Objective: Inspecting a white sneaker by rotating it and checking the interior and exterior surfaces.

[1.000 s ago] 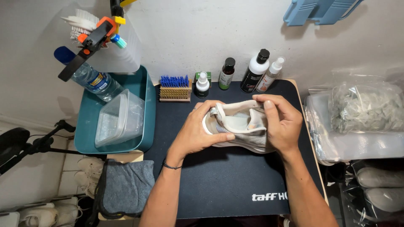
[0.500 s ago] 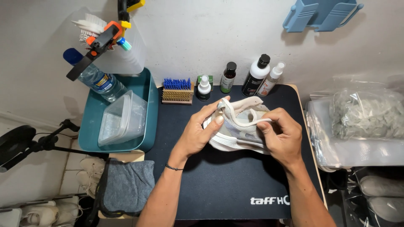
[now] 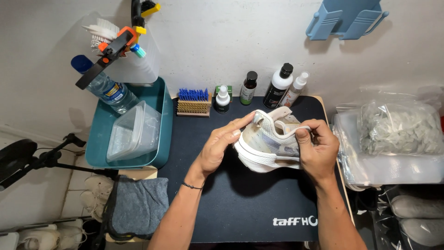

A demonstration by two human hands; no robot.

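While both hands grip it, the white sneaker (image 3: 270,147) lies tilted sideways.

Two bare forearms enter from 6 o'clock, no sleeves visible on either. Left hand (image 3: 221,147) bare, no rings or glove; a thin dark band circles the left wrist (image 3: 191,186), sitting at about 7 o'clock of the hand. Right hand (image 3: 319,149) bare as well, no watch, band or ring seen. Fingernails short and unpainted. No other clothing in frame.
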